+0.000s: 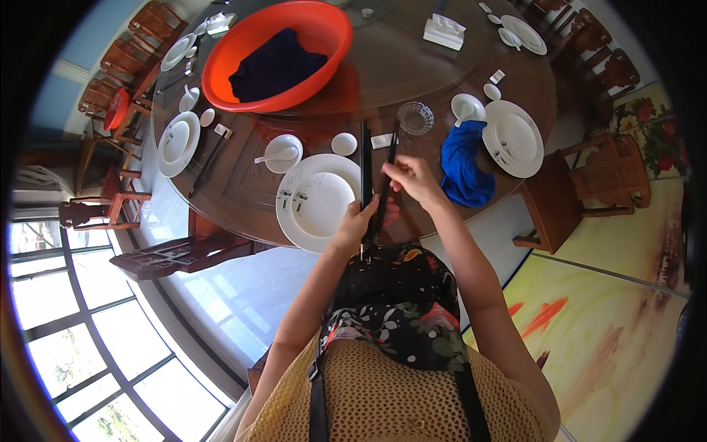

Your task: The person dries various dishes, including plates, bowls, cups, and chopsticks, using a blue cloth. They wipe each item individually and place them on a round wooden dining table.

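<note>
My left hand (359,218) is closed around a bundle of black chopsticks (365,166), held upright at the table's near edge. To its right, my right hand (410,179) pinches more black chopsticks (393,152) between thumb and fingers; how many is unclear. A small white plate stacked on a larger white plate (317,240) lies just left of my left hand. Beyond the hands are a white chopstick rest (382,141), a small white cup (344,144), a white bowl with a spoon (283,153) and a glass ashtray (415,119). A crumpled blue cloth (467,166) lies right of my right hand.
A large orange plastic basin (337,66) holding a dark cloth (279,66) stands across the round table (237,210). Other place settings, including stacked plates (513,138) at right, line the rim. A tissue box (443,34) stands farther back. Wooden chairs (552,210) surround the table.
</note>
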The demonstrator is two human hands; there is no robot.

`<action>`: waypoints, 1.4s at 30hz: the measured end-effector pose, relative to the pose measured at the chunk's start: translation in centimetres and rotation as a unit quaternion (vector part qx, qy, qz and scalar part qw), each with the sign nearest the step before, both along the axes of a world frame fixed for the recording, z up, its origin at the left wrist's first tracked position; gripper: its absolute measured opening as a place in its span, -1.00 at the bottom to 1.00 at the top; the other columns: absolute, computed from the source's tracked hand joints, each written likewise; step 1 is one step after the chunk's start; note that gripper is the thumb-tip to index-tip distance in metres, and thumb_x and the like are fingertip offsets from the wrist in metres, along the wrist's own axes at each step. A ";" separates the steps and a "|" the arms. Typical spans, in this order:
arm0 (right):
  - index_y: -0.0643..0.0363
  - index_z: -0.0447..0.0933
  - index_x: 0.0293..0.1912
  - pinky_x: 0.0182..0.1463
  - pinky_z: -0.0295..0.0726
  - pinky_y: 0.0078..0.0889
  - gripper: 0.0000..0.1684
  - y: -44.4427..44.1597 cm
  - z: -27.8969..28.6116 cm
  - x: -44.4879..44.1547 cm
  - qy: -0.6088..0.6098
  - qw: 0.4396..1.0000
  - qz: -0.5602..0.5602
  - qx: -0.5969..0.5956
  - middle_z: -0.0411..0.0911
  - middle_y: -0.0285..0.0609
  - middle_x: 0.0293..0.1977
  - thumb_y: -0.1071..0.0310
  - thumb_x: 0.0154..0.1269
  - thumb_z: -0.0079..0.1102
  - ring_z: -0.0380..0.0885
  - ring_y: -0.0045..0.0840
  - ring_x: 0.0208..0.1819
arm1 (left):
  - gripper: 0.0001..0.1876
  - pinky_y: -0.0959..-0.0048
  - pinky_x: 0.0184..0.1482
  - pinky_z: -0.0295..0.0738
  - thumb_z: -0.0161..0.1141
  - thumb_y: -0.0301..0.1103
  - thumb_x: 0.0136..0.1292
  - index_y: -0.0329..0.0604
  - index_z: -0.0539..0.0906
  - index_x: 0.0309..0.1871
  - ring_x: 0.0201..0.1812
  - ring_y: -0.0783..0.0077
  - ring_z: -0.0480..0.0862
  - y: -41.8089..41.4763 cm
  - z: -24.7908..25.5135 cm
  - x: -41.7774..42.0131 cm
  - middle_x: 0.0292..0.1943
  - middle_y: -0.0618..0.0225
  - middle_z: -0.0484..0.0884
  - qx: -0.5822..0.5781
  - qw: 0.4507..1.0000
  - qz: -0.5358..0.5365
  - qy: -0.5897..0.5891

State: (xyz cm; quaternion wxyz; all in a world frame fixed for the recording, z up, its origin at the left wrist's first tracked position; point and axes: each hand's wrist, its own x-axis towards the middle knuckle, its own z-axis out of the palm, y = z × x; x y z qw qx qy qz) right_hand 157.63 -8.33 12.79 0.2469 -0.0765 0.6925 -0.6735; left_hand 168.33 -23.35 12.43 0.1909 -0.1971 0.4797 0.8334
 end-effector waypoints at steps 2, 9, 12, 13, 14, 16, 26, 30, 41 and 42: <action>0.27 0.60 -0.31 -0.48 0.51 -0.66 -0.75 1.0 0.0 -1.3 0.016 0.999 -0.036 0.008 0.54 -0.35 -0.53 0.26 0.34 0.29 0.47 -0.77 -0.57 | -0.66 0.41 -0.12 0.64 -0.05 -0.21 0.53 -0.33 0.55 0.05 -0.14 0.32 0.73 -0.5 -2.6 0.1 -0.10 0.12 0.70 -0.009 0.998 0.056 -0.011; 0.29 0.50 -0.56 -0.54 0.47 -0.51 -0.64 4.0 -7.0 -4.8 0.097 0.956 0.022 0.275 0.52 -0.23 -0.70 0.27 0.21 0.38 0.56 -0.64 -0.64 | -0.69 0.58 -0.47 0.29 -0.05 -0.26 0.54 -0.31 0.54 0.11 -0.54 0.64 0.37 -3.6 -3.4 0.4 -0.29 0.25 0.67 -0.010 0.996 0.091 -0.012; 0.30 0.48 -0.60 -0.46 0.50 -0.32 -0.64 3.5 -11.1 -5.7 0.152 0.936 0.030 0.315 0.54 -0.09 -0.69 0.29 0.09 0.42 0.58 -0.35 -0.60 | -0.70 0.56 -0.53 0.22 -0.07 -0.29 0.54 -0.33 0.53 0.09 -0.61 0.64 0.31 -3.6 -2.9 0.4 -0.37 0.24 0.64 0.018 0.996 0.086 -0.008; 0.31 0.47 -0.61 -0.43 0.51 -0.29 -0.63 3.3 -12.1 -6.0 0.170 0.928 0.029 0.332 0.54 -0.07 -0.69 0.29 0.06 0.43 0.58 -0.29 -0.59 | -0.71 0.56 -0.54 0.20 -0.07 -0.29 0.54 -0.33 0.51 0.09 -0.62 0.64 0.30 -3.6 -2.6 0.4 -0.39 0.25 0.63 0.027 0.996 0.081 -0.003; 0.31 0.47 -0.58 -0.35 0.53 -0.22 -0.64 3.2 -13.1 -6.3 0.177 0.925 0.023 0.334 0.57 -0.01 -0.62 0.30 -0.03 0.48 0.59 -0.14 -0.50 | -0.71 0.56 -0.54 0.19 -0.07 -0.28 0.55 -0.32 0.50 0.09 -0.63 0.64 0.29 -3.5 -2.3 0.3 -0.41 0.25 0.62 0.036 0.996 0.076 0.002; 0.30 0.49 -0.50 -0.32 0.55 -0.21 -0.65 2.5 -13.9 -6.5 0.212 0.923 -0.005 0.322 0.60 0.00 -0.56 0.30 -0.06 0.51 0.61 -0.14 -0.46 | -0.73 0.56 -0.55 0.16 -0.07 -0.28 0.55 -0.31 0.47 0.07 -0.64 0.65 0.28 -3.5 -1.7 0.4 -0.44 0.27 0.59 0.043 0.996 0.073 0.009; 0.26 0.48 -0.24 -0.22 0.57 -0.14 -0.54 1.5 -14.8 -7.3 0.202 0.928 -0.004 0.315 0.63 0.05 -0.40 0.37 -0.11 0.55 0.64 -0.08 -0.30 | -0.81 0.56 -0.59 0.12 -0.04 -0.27 0.53 -0.21 0.43 -0.14 -0.67 0.66 0.26 -3.5 -1.3 0.6 -0.52 0.35 0.51 0.043 0.998 0.051 0.016; 0.27 0.46 -0.22 -0.18 0.57 -0.06 -0.56 1.8 -15.9 -7.3 0.259 0.903 0.007 0.343 0.62 0.12 -0.33 0.40 -0.05 0.52 0.62 0.00 -0.22 | -0.79 0.56 -0.59 0.12 -0.03 -0.27 0.53 -0.21 0.44 -0.21 -0.67 0.65 0.25 -2.6 -0.1 0.1 -0.58 0.40 0.45 0.029 0.998 0.055 -0.003; 0.28 0.45 -0.22 -0.12 0.57 -0.04 -0.57 0.9 -14.9 -5.7 0.302 0.865 -0.016 0.402 0.59 0.11 -0.28 0.43 -0.07 0.48 0.58 0.04 -0.16 | -0.70 0.55 -0.56 0.10 -0.04 -0.26 0.53 -0.21 0.45 -0.36 -0.69 0.64 0.21 -1.3 -0.1 0.2 -0.69 0.48 0.31 0.024 0.999 0.044 -0.005; 0.29 0.45 -0.20 -0.11 0.57 -0.03 -0.55 1.0 -14.8 -5.8 0.294 0.865 -0.010 0.407 0.58 0.12 -0.29 0.39 -0.07 0.49 0.58 0.04 -0.16 | -0.70 0.55 -0.57 0.10 -0.04 -0.26 0.53 -0.21 0.45 -0.37 -0.69 0.64 0.21 -1.4 -0.2 0.3 -0.69 0.48 0.31 0.023 0.999 0.045 -0.003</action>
